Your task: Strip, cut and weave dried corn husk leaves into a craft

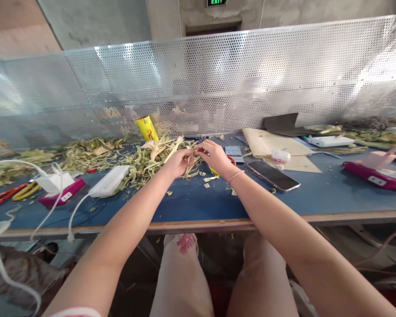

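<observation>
Both my hands meet over the blue table (191, 202), just in front of a heap of pale green and yellow plant strips (145, 158). My left hand (179, 162) is closed, pinching a thin strip of plant material (190, 166) that hangs down from it. My right hand (214, 156) is closed on the other end of the same strip, fingertips touching those of the left. A thin bracelet sits on my right wrist. Small cut scraps (211, 179) lie on the table under the hands.
A phone (272, 175) lies right of my hands, with beige paper (270, 145) behind it. White power banks (109, 180) with cables, pink scales (376, 175), scissors (6, 194) and a yellow roll (147, 127) stand around. A perforated metal screen (218, 83) closes the back.
</observation>
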Demonstrator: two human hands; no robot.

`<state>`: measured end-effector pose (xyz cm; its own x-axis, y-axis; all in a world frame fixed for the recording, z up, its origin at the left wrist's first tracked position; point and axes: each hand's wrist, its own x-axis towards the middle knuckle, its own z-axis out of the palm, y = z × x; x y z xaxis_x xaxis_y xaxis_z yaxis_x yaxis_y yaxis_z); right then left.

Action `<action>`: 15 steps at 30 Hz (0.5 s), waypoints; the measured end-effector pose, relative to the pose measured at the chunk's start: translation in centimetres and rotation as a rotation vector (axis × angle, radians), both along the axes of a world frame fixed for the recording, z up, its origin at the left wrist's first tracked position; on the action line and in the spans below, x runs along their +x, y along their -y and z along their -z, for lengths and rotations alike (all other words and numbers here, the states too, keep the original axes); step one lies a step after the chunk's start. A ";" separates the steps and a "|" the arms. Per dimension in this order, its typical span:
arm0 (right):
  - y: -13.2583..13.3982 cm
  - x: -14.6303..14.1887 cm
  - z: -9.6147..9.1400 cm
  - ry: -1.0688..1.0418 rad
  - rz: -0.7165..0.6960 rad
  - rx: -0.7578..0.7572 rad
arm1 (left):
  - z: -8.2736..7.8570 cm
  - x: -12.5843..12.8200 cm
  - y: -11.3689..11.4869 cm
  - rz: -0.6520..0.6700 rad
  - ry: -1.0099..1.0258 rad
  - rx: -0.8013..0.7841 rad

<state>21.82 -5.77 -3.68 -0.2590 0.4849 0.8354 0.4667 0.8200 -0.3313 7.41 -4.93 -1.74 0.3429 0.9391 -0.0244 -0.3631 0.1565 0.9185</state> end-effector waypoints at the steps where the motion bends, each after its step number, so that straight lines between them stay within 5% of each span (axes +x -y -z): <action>1: 0.0 0.0 0.0 -0.001 0.006 0.006 | 0.0 0.0 0.1 0.003 -0.012 0.006; 15: 0.2 0.2 -0.3 0.015 0.087 0.089 | 0.4 -0.1 -0.1 -0.008 -0.028 0.152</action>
